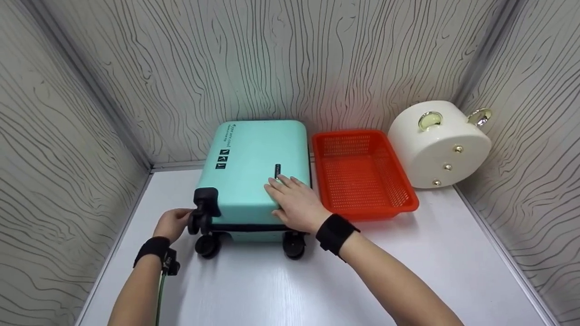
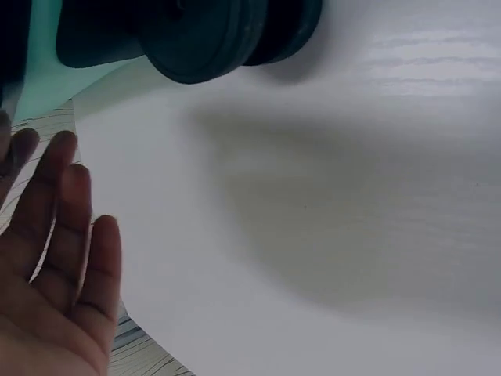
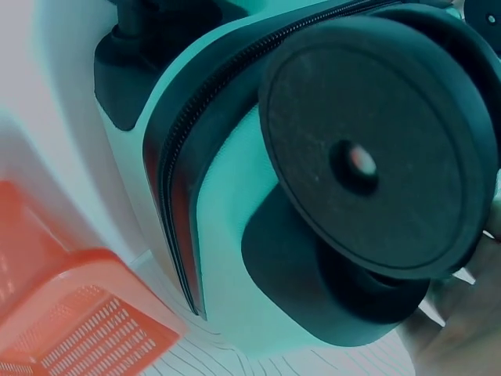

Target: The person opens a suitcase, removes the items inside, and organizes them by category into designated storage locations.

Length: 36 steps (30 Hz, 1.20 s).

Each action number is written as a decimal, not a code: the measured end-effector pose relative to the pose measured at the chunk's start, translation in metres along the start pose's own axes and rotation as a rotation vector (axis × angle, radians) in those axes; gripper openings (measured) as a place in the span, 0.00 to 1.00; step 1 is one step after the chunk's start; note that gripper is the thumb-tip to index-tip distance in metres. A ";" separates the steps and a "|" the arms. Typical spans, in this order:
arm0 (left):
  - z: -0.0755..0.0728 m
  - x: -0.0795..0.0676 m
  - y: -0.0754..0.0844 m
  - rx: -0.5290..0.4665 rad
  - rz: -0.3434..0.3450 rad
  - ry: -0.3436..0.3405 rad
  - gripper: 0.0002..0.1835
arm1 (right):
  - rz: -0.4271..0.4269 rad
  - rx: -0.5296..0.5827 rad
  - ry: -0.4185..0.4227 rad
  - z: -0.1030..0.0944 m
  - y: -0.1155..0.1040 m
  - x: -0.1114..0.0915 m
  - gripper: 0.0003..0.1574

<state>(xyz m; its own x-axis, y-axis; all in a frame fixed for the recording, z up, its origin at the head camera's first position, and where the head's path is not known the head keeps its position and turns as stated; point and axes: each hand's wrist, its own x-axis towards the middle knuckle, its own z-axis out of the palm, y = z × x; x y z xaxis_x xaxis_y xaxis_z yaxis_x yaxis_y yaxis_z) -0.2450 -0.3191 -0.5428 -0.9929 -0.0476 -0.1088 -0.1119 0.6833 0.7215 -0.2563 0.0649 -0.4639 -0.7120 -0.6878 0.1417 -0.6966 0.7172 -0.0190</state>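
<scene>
A mint-green hard-shell suitcase point(image 1: 253, 158) lies flat, its black wheels point(image 1: 294, 245) toward me. My right hand point(image 1: 299, 206) rests with spread fingers on its top near the front right corner. At the front left corner, my left hand point(image 1: 173, 224) reaches beside a wheel to the suitcase's side. In the left wrist view, three of the left hand's fingers point(image 2: 74, 211) are extended. The thumb and forefinger tips meet the dark seam at the frame edge; whether they pinch anything is hidden. A black zipper point(image 3: 176, 157) runs round the suitcase's side in the right wrist view.
Right of the suitcase stands a red perforated plastic basket point(image 1: 362, 181). Beyond it, a cream rounded case point(image 1: 435, 145) with gold-toned rings and studs leans by the wall. The white table point(image 1: 253, 290) is enclosed by patterned panels on the left, back and right.
</scene>
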 end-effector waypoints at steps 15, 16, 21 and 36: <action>0.006 -0.038 0.085 0.125 0.389 0.252 0.46 | 0.130 0.472 0.185 0.001 0.020 -0.033 0.36; 0.011 -0.042 0.091 0.216 0.439 0.266 0.48 | 0.166 0.533 0.217 0.003 0.022 -0.037 0.36; 0.041 -0.057 0.118 0.636 0.628 0.289 0.57 | 0.375 0.908 0.349 0.022 0.021 -0.064 0.41; 0.108 -0.041 0.123 0.882 0.690 0.416 0.65 | 0.611 1.051 0.538 0.071 -0.040 -0.062 0.72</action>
<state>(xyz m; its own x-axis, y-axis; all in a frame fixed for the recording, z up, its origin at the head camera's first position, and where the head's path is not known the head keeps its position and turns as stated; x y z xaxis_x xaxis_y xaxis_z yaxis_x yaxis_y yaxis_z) -0.2140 -0.1541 -0.5235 -0.7877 0.4052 0.4641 0.3552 0.9142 -0.1953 -0.1902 0.0707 -0.5423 -0.9789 0.0168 0.2035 -0.1894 0.2982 -0.9355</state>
